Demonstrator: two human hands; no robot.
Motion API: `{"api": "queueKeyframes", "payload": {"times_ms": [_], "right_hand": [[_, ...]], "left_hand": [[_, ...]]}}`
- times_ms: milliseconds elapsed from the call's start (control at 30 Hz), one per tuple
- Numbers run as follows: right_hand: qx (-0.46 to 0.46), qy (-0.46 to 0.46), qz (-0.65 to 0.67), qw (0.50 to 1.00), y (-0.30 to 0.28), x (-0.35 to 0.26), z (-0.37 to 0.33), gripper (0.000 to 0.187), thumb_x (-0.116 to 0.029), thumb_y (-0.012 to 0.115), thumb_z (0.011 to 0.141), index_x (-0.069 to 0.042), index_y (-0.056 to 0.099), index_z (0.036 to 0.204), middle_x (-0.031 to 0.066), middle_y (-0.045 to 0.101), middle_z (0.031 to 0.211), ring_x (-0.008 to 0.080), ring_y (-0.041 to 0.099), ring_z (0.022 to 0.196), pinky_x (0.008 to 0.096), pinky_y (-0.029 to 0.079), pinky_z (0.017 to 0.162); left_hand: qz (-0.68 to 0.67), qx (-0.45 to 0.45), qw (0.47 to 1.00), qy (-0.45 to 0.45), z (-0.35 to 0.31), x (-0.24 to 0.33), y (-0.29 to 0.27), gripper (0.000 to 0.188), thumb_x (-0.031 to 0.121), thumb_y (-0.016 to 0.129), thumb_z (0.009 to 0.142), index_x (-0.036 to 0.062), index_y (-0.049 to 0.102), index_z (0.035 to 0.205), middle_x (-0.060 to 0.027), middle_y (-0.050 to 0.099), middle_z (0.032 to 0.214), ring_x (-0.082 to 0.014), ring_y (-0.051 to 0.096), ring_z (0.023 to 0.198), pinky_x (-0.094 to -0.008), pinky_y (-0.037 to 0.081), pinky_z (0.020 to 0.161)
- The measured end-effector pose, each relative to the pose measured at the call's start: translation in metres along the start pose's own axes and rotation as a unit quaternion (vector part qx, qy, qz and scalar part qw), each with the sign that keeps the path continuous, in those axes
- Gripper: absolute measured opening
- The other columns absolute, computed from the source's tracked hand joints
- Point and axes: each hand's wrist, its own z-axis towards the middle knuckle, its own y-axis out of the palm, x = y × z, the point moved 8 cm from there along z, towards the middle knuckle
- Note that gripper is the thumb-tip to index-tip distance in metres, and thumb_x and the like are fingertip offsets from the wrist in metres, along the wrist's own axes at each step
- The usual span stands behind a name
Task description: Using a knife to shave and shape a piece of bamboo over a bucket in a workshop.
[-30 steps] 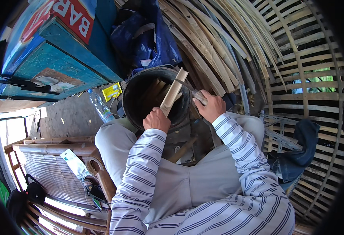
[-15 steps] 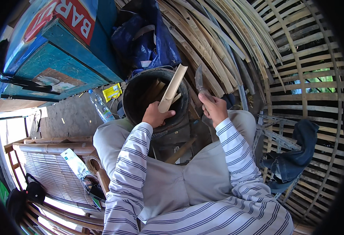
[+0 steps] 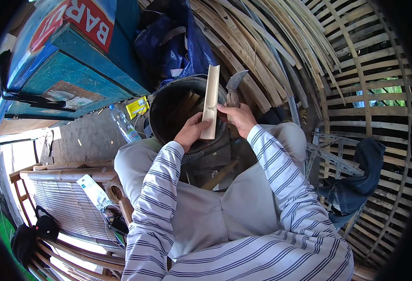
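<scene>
My left hand (image 3: 190, 132) is closed round the lower part of a split bamboo piece (image 3: 212, 89). The pale hollow side faces up, and a node crosses it near my fingers. In my right hand (image 3: 241, 120) is a knife (image 3: 233, 96) with a wooden handle and a short, hooked blade, pointing up and away to the right. The right thumb reaches toward the bamboo's edge at the node; whether it touches I cannot tell. Below both hands, between my knees, stands a dark round bucket (image 3: 154, 117) with several pieces of bamboo (image 3: 185, 104) inside.
Long bamboo strips (image 3: 250, 56) lie stacked beyond the bucket, beside a slatted bamboo wall (image 3: 370, 93). A blue plastic bag (image 3: 168, 54) and a blue wooden cabinet (image 3: 70, 70) stand at the far left. A clear bottle (image 3: 123, 122) lies by my left knee. Jeans (image 3: 363, 173) hang at the right.
The bamboo piece has turned more upright and shifted slightly right. My right hand has moved left, close beside it, and the knife blade now tilts to the right.
</scene>
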Motion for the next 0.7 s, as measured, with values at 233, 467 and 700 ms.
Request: {"api": "queueKeyframes", "payload": {"times_ms": [233,467,700], "right_hand": [[0.001,-0.09,-0.044,0.995,-0.001,-0.016,-0.001,0.03,-0.002,0.081,0.075,0.002,0.064,0.099,0.0085,0.068,0.092,0.0167,0.065,0.078,0.0309,0.053,0.068],[0.046,-0.136,-0.162,0.976,0.0,-0.018,-0.007,0.03,-0.003,0.082,0.07,0.0,0.063,0.094,0.0049,0.065,0.086,0.0124,0.062,0.078,0.0286,0.051,0.071],[0.02,-0.151,-0.21,0.966,0.003,-0.017,-0.002,0.032,-0.004,0.082,0.068,0.0,0.064,0.095,0.0033,0.065,0.086,0.0135,0.062,0.078,0.0295,0.05,0.075]], "left_hand": [[0.189,-0.036,0.98,0.06,-0.01,0.01,0.014,0.048,0.029,0.074,0.092,0.004,0.058,0.13,-0.0049,0.069,0.104,-0.0135,0.062,0.097,-0.0312,0.05,0.089],[0.247,0.064,0.955,0.153,-0.002,0.026,-0.01,0.037,0.028,0.072,0.093,0.0016,0.065,0.118,-0.005,0.07,0.1,-0.0111,0.063,0.09,-0.0285,0.053,0.076],[0.139,0.057,0.98,0.13,-0.006,0.033,-0.018,0.035,0.025,0.072,0.093,0.0033,0.061,0.118,-0.0077,0.07,0.107,-0.0136,0.065,0.094,-0.0294,0.055,0.076]]}}
